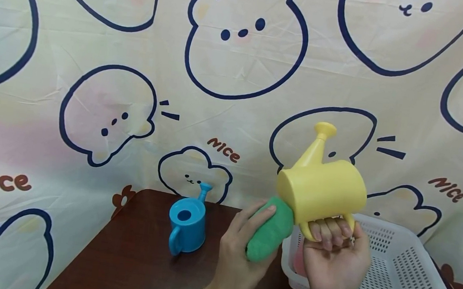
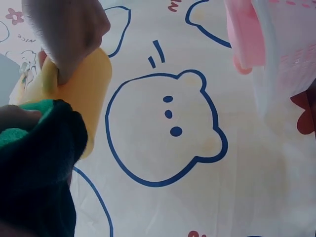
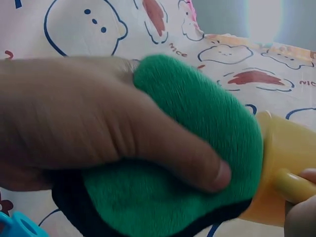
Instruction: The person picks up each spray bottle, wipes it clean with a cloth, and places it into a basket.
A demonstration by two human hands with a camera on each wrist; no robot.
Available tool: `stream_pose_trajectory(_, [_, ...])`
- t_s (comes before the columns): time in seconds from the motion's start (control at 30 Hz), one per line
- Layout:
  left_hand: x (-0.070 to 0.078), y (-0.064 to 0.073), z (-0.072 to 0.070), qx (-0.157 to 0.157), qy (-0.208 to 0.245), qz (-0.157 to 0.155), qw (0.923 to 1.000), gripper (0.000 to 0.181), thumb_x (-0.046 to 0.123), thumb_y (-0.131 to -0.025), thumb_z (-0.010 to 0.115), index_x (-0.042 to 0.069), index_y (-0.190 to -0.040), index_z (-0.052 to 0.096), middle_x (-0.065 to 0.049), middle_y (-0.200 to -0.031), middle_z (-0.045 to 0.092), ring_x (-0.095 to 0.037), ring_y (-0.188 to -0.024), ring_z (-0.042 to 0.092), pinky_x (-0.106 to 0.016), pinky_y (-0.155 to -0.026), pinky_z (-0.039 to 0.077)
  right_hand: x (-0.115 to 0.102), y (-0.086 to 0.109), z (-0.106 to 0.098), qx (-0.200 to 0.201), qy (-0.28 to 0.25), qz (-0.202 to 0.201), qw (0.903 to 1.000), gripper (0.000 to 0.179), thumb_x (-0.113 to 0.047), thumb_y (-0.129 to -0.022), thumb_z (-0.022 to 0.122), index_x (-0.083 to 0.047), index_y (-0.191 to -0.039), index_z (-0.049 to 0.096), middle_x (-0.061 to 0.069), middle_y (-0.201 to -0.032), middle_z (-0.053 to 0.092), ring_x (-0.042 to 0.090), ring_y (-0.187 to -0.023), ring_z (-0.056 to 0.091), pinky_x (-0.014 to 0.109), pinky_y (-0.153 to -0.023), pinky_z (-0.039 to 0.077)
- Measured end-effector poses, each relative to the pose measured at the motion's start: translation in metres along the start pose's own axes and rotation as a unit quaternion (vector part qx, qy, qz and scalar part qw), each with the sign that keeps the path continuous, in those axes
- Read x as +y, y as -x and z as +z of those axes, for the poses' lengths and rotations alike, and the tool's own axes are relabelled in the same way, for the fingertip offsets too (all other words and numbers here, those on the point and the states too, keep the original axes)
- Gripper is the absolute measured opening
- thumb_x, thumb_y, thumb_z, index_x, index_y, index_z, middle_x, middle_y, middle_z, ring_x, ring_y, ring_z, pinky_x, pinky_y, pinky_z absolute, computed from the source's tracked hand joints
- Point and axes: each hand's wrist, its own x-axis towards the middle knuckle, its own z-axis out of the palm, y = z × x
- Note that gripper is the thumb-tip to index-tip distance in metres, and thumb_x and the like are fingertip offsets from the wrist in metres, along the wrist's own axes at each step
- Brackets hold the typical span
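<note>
Gripping the yellow watering can (image 1: 327,191) by its handle (image 1: 304,230), your right hand (image 1: 335,261) is holding it sideways in the air, with the spout (image 1: 316,148) pointing up and the handle facing down. Your left hand (image 1: 239,259) is clasping a green cloth (image 1: 271,232), its thumb lying along the plush side, and you are pressing that cloth against the can's left end. In the right wrist view, the cloth is covering part of that end and showing a dark edge (image 3: 74,207) underneath. Around you, a blue watering can (image 1: 189,233) is standing upright on the brown table (image 1: 129,251), left of your hands and well apart from them, its handle facing your side and its spout rising at the back. To the right, a white basket (image 1: 416,264) with holes in its walls is sitting on the table; your right hand and wrist are blocking part of it from the head view. A pink thing (image 1: 300,260) is showing at the basket's left side, mostly hidden behind that wrist, so you cannot tell what it is. Behind everything, a curtain (image 1: 238,70) printed with bear faces is hanging, and the yellow can is covering part of one face.
</note>
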Motion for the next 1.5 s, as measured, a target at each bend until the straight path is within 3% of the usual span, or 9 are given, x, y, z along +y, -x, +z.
stream_pose_trajectory(0.2, [0.002, -0.002, 0.000, 0.006, 0.025, 0.029, 0.9992, 0.072, 0.000, -0.078, 0.090, 0.015, -0.142, 0.061, -0.012, -0.140, 0.065, -0.029, -0.119, 0.070, -0.046, -0.094, 0.064, -0.007, -0.003, -0.003, -0.019, 0.020, 0.012, 0.9996, 0.035, -0.021, -0.108, 0.035, -0.003, -0.081, 0.046, 0.000, -0.070, 0.030, 0.017, -0.061, 0.027, 0.030, -0.066, 0.026])
stream_pose_trajectory(0.47, [0.004, -0.004, -0.004, 0.034, 0.050, 0.057, 0.9965, 0.074, -0.006, -0.075, 0.090, 0.009, -0.141, 0.060, -0.017, -0.139, 0.065, -0.031, -0.120, 0.070, -0.046, -0.098, 0.063, -0.017, -0.004, -0.005, -0.044, 0.059, 0.039, 0.9965, 0.041, -0.026, -0.111, 0.029, -0.006, -0.077, 0.042, -0.001, -0.067, 0.027, 0.016, -0.057, 0.024, 0.027, -0.062, 0.017])
stream_pose_trajectory(0.73, [0.003, -0.005, -0.007, 0.063, 0.025, 0.042, 0.9968, 0.072, -0.005, -0.076, 0.090, 0.005, -0.140, 0.058, -0.017, -0.140, 0.064, -0.032, -0.121, 0.070, -0.045, -0.099, 0.063, -0.026, -0.006, -0.007, -0.083, 0.079, 0.051, 0.9921, 0.040, -0.025, -0.111, 0.028, -0.011, -0.073, 0.030, -0.001, -0.061, 0.026, 0.015, -0.051, 0.022, 0.025, -0.053, 0.015])
stream_pose_trajectory(1.0, [0.000, -0.006, -0.009, 0.083, 0.008, 0.023, 0.9963, 0.070, -0.004, -0.078, 0.089, 0.004, -0.140, 0.059, -0.016, -0.140, 0.065, -0.031, -0.122, 0.070, -0.044, -0.099, 0.063, -0.031, -0.004, -0.006, -0.067, 0.112, 0.049, 0.9902, 0.045, -0.030, -0.113, 0.025, -0.011, -0.073, 0.034, -0.002, -0.062, 0.027, 0.014, -0.051, 0.022, 0.025, -0.052, 0.014])
stream_pose_trajectory(1.33, [0.000, -0.007, -0.014, 0.117, -0.021, -0.042, 0.9920, 0.070, -0.003, -0.078, 0.090, 0.008, -0.141, 0.061, -0.014, -0.141, 0.065, -0.032, -0.126, 0.068, -0.049, -0.099, 0.062, -0.034, -0.006, -0.003, -0.078, 0.175, 0.085, 0.9778, 0.053, -0.034, -0.114, 0.012, -0.010, -0.074, 0.036, -0.002, -0.062, 0.026, 0.013, -0.049, 0.019, 0.024, -0.050, 0.012])
stream_pose_trajectory(1.5, [-0.001, -0.009, -0.016, 0.130, -0.042, -0.053, 0.9892, 0.071, -0.003, -0.077, 0.090, 0.008, -0.142, 0.061, -0.014, -0.142, 0.065, -0.032, -0.128, 0.067, -0.049, -0.102, 0.061, -0.035, -0.005, -0.001, -0.054, 0.238, 0.083, 0.9662, 0.052, -0.032, -0.115, 0.010, -0.012, -0.071, 0.032, -0.003, -0.060, 0.023, 0.013, -0.048, 0.015, 0.023, -0.048, 0.010])
